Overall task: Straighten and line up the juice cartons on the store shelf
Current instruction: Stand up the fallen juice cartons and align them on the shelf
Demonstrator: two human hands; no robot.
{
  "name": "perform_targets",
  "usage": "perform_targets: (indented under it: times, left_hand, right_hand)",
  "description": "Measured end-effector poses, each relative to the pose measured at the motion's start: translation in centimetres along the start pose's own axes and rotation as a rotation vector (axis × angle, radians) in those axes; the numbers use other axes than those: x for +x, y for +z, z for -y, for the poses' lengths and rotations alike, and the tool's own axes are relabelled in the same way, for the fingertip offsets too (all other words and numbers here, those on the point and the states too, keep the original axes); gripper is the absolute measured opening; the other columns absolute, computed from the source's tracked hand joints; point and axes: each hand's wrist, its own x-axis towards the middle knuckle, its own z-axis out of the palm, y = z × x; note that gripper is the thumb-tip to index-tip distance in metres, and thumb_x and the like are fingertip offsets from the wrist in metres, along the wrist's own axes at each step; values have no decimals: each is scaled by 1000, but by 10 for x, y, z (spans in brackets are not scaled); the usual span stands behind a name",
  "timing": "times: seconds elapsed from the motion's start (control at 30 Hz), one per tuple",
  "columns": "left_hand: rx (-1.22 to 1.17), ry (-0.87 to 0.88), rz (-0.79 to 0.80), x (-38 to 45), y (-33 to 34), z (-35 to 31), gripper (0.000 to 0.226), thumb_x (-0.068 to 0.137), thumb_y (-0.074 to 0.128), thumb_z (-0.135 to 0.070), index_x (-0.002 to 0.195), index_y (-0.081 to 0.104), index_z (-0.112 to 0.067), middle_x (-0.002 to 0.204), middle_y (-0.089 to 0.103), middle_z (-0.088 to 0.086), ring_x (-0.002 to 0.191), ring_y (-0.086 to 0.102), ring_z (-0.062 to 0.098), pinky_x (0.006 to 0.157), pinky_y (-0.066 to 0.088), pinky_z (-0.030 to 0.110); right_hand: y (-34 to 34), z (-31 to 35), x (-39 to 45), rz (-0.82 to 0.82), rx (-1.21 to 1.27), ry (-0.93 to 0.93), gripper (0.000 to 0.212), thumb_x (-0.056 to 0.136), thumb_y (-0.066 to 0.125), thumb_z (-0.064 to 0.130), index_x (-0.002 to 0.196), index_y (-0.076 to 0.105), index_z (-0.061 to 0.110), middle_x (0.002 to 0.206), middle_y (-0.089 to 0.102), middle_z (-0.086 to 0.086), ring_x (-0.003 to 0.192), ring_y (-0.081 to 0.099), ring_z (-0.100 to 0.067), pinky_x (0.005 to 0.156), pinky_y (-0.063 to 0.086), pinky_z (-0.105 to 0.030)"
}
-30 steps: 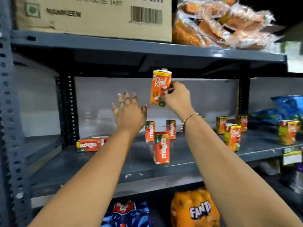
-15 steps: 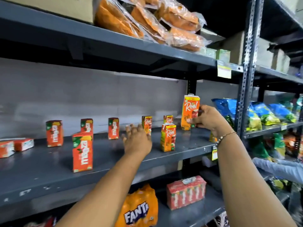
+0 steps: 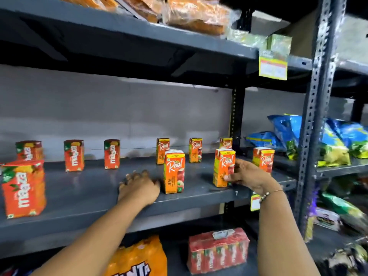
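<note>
Small orange juice cartons stand on a grey metal shelf [image 3: 83,198]. My right hand [image 3: 249,176] grips a Real carton [image 3: 223,166] that stands upright near the shelf's front edge. A second Real carton [image 3: 173,173] stands to its left, and my left hand [image 3: 139,186] rests flat on the shelf just beside it, holding nothing. Another Real carton [image 3: 263,159] stands behind my right hand. Three more Real cartons [image 3: 195,150] line the back. Three Maaza cartons [image 3: 74,155] stand along the back left, and a larger-looking Maaza carton [image 3: 23,188] sits at the front left.
A grey upright post [image 3: 314,120] bounds the shelf bay on the right, with blue and green snack bags [image 3: 330,142] beyond it. Above is a shelf with wrapped orange packs [image 3: 191,14]. Below sit a Fanta multipack [image 3: 139,259] and a shrink-wrapped Maaza pack [image 3: 218,251].
My right hand has brought the Real carton down from the air and set it on the shelf front. My left hand dropped onto the shelf. The view swung right.
</note>
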Motion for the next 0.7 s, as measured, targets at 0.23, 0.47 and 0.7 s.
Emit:
perform_targets:
  times: [0.23,0.47,0.7]
  left_hand:
    - [120,20,81,8,3,-6,50,89,29,-47,130,45,-23,142,47,10,127,43,31,108,28,55]
    - [69,38,58,12,7,0,39,89,30,-47,115,52,-29,127,58,9,113,53,29,99,38,53]
    - [71,51,60,14,9,2,41,89,29,-48,116,52,-29,124,59,7,106,55,27,96,42,50]
  right_hand:
    - [-16,-11,11,128,55,-68,59,60,82,9,113,61,25,109,74,-3,105,69,-19,92,52,-35]
    - [-13,-10,6,151,-11,-131,50,73,76,2,114,61,28,107,75,2,102,69,-11,90,49,-28]
    - [-10,-5,2,166,-18,-108,49,72,77,5,113,60,26,105,75,3,99,70,-10,84,49,-23]
